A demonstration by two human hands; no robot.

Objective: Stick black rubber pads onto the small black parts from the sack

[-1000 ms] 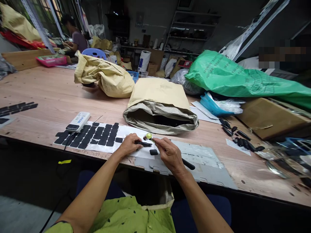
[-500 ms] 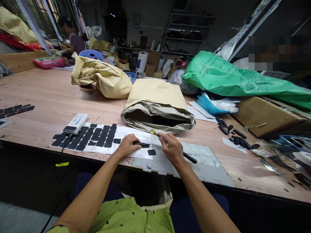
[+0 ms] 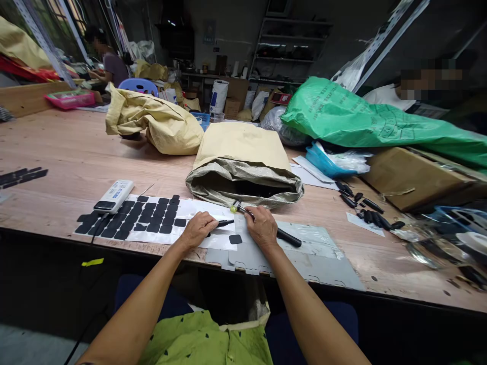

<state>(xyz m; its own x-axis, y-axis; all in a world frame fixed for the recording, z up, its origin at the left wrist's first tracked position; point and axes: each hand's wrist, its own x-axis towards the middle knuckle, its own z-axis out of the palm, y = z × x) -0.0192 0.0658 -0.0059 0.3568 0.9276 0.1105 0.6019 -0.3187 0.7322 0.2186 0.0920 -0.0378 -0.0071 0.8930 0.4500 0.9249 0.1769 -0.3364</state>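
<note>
Closed round a small hammer [image 3: 289, 237] is my right hand [image 3: 262, 226]. The hammer's yellow-green-tipped head points left, near the mouth of a tan sack, and its black handle sticks out behind my hand. My left hand [image 3: 198, 229] grips a slim black piece [image 3: 225, 223] that points right, low over a white sheet [image 3: 197, 207]; its exact kind is unclear. A single black rounded square [image 3: 235, 239] lies on the sheet between my hands. Rows of similar black squares [image 3: 158, 215] cover the sheet's left part. Under my right hand is a grey board [image 3: 308, 253].
The open tan sack [image 3: 243, 142] lies just beyond my hands. A white device [image 3: 114, 196] with a cable sits at left. Black parts [image 3: 375, 219], a cardboard box [image 3: 411, 177] and a green sack [image 3: 342, 114] are at right. A co-worker [image 3: 110, 66] sits at back left.
The hammer head has turned, its yellow-green end now facing down and left. My right hand has shifted slightly left with it. The view has moved a little; my left hand keeps the black piece.
</note>
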